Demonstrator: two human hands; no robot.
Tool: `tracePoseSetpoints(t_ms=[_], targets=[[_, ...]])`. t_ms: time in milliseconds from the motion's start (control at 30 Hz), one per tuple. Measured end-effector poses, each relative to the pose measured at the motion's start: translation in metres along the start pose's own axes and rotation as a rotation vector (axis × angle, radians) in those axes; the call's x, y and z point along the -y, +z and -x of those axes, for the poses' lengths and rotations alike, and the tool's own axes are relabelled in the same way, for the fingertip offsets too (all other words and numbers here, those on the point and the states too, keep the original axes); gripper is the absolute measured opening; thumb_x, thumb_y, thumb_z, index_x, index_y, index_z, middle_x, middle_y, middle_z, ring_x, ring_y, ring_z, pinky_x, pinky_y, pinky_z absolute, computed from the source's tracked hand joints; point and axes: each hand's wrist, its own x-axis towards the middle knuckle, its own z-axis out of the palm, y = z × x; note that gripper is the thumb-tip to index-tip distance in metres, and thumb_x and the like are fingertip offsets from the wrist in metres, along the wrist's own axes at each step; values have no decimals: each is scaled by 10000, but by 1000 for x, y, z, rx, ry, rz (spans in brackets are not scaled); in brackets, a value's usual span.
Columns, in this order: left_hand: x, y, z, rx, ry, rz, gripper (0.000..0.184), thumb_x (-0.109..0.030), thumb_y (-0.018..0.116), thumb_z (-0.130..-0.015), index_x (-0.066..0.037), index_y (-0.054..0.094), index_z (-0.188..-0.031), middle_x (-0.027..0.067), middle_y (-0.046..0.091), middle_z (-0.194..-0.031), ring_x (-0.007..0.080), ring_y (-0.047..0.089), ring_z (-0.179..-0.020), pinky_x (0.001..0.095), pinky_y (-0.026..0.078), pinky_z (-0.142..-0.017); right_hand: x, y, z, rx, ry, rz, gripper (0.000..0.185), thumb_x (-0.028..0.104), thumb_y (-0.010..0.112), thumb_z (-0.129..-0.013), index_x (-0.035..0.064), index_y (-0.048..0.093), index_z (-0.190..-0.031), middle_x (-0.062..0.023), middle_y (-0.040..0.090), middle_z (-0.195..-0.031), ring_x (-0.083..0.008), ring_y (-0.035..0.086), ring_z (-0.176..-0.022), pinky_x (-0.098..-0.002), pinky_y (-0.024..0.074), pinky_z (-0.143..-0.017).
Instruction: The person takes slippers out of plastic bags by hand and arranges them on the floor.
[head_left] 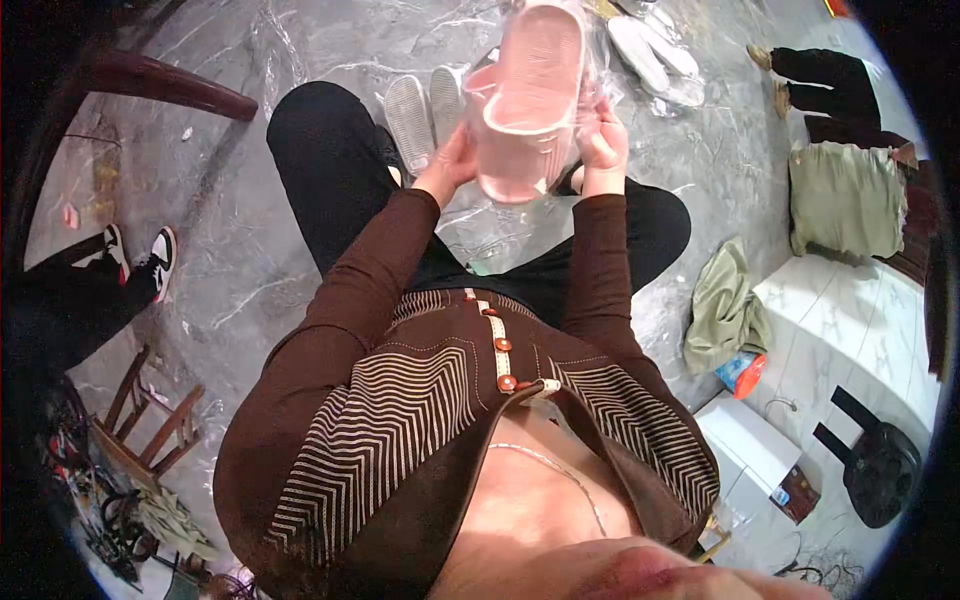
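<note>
A pair of pink slippers point(538, 70) in clear plastic wrap is held up in front of me, above the floor between my knees. My left hand point(452, 163) grips their lower left side, with its fingers partly hidden behind them. On the opposite side, my right hand point(604, 142) is closed on the edge of the wrapped pair, its fingers bent at the plastic. Just behind my left hand, a pair of light grey slippers point(422, 112) lies on the floor. White slippers point(655, 55) lie farther off, up and right of my right hand.
Grey marbled floor point(230, 260) surrounds me. A dark wooden leg point(170, 82) juts in at upper left. Other people's legs show at left point(80, 290) and upper right point(825, 75). A green cloth point(725, 310), a white box point(745, 450) and a wooden stool point(150, 425) stand around.
</note>
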Motion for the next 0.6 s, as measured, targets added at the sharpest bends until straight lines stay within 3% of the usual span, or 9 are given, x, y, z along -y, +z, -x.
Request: tracePoseSetpoints(t_ms=[33,100,167,267,300,400,533,600], targets=[[-1,-1,-1,30,26,21,459,-381,519,-818,-53,463,-1134,91,525,-1130,238,489,-1046,444,386,-896,-4,-1,6,-4,0,3,426,209,315,-912,-45,286,-1254,-192,377,-1261,-282,422,-1123,-390,335,-958],[-4,-1,-2,11,69,53,419,-325,520,-819,-38,468,-1120,101,531,-1111,249,506,-1016,442,409,-860,-14,-7,25,-212,-311,891,545,331,368,-886,-30,240,-1274,-191,352,-1277,-279,395,-1145,-396,318,-968],[-10,0,-6,-24,162,108,343,-211,520,-820,-9,476,-1094,123,544,-1074,271,539,-955,437,456,-789,-19,-22,34,-314,-462,1333,610,392,394,-873,-22,217,-1285,-190,340,-1285,-277,382,-1156,-398,309,-973],[-9,-32,-20,-148,151,-82,297,-151,518,-800,13,482,-1045,148,562,-977,288,569,-844,438,481,-696,-29,-59,48,-316,-162,274,673,464,489,-809,79,238,-1301,-181,377,-1248,-310,352,-1173,-479,284,-961],[-3,-49,-25,-213,136,-182,275,-121,517,-790,24,485,-1021,161,571,-929,297,584,-789,439,493,-649,-35,-70,51,-327,-160,269,673,464,489,-809,79,238,-1301,-181,377,-1248,-310,352,-1173,-479,284,-961],[11,-82,-36,-329,53,-330,231,-98,496,-776,32,484,-967,160,563,-828,287,583,-664,428,492,-560,-66,-93,55,-860,-181,668,689,575,476,-760,156,289,-1275,-191,393,-1219,-349,344,-1162,-536,249,-955],[18,-58,-15,-330,70,-525,199,-90,488,-760,35,468,-914,142,543,-727,255,565,-533,381,482,-462,-50,-126,59,-936,-200,733,593,472,521,-789,172,321,-1260,-188,423,-1188,-365,409,-1091,-620,331,-809],[25,-35,-4,-303,99,-572,194,-92,490,-755,34,460,-900,133,535,-702,242,557,-499,360,477,-436,-50,-125,59,-913,-201,832,539,470,494,-803,163,362,-1226,-177,453,-1154,-348,440,-1053,-585,353,-808]])
